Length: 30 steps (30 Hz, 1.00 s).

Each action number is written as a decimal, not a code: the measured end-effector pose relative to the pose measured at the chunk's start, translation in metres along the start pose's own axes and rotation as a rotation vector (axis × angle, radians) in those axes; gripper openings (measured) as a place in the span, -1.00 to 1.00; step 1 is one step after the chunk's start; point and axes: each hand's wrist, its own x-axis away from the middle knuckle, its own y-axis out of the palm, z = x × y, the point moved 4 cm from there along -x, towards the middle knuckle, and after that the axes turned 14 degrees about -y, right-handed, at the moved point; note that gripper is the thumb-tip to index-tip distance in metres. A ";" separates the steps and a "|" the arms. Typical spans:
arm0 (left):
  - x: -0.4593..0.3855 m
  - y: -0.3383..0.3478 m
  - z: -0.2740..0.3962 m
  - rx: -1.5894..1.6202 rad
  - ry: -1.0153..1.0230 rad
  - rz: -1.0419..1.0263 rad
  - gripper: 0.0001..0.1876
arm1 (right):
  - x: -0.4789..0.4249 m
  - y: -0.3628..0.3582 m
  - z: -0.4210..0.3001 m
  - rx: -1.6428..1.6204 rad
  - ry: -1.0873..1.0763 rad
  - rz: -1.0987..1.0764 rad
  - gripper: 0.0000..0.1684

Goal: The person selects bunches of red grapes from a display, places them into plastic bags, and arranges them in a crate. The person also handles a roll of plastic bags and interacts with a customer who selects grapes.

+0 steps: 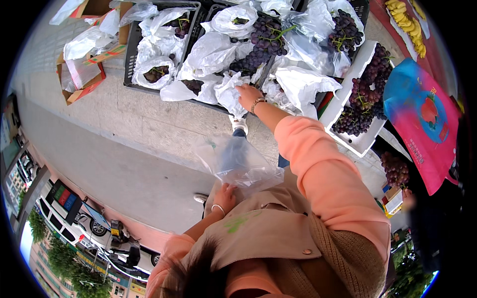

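My right hand (249, 97) reaches out over a black plastic crate (128, 70) and touches a crumpled white wrapping bag (229, 91) at its near edge. Just beyond it lie dark purple grapes (257, 56) on green stems, partly out of their white bags. Close to my apron, my left hand (225, 197) holds a clear plastic bag (242, 164), which hangs in front of my legs. Whether anything is inside that bag cannot be told. More white bags with grapes showing in their openings (156, 73) fill the crates.
A white foam box (357, 147) of red-purple grapes stands at the right. Beside it a person's hand (407, 197) holds a grape bunch (395, 169), near a pink and blue bag (428, 126). Opened cardboard boxes (98, 80) lie at the left. Bananas (406, 22) are at the upper right.
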 end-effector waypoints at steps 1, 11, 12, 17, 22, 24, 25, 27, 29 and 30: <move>0.001 0.000 0.000 -0.006 -0.010 -0.009 -0.64 | -0.007 0.007 0.000 0.087 -0.041 0.040 -0.44; -0.014 -0.005 -0.003 0.069 0.017 0.031 -0.67 | -0.047 0.048 0.016 0.352 -0.073 0.099 -0.52; -0.013 -0.007 -0.002 0.067 0.017 0.033 -0.67 | -0.047 0.051 0.018 0.367 -0.066 0.079 -0.59; -0.016 -0.004 -0.007 0.066 0.048 0.055 -0.73 | -0.048 0.043 0.019 0.440 -0.105 0.148 -0.82; -0.043 -0.017 -0.011 -0.067 0.201 0.268 -0.86 | -0.039 0.038 0.014 0.415 -0.213 0.295 -0.86; -0.067 -0.037 -0.009 -0.163 0.207 0.359 -0.89 | -0.026 0.039 0.018 0.363 -0.271 0.368 -0.86; -0.079 -0.044 -0.005 -0.175 0.176 0.340 -0.91 | -0.021 0.041 0.021 0.321 -0.279 0.390 -0.87; -0.100 -0.056 0.004 -0.202 0.115 0.307 -0.91 | -0.015 0.039 0.023 0.331 -0.296 0.404 -0.87; -0.122 -0.049 0.003 -0.201 0.149 0.237 -0.91 | -0.013 0.033 0.018 0.349 -0.306 0.374 -0.88; -0.134 -0.052 0.010 -0.205 0.171 0.201 -0.88 | -0.013 0.032 0.014 0.362 -0.339 0.373 -0.88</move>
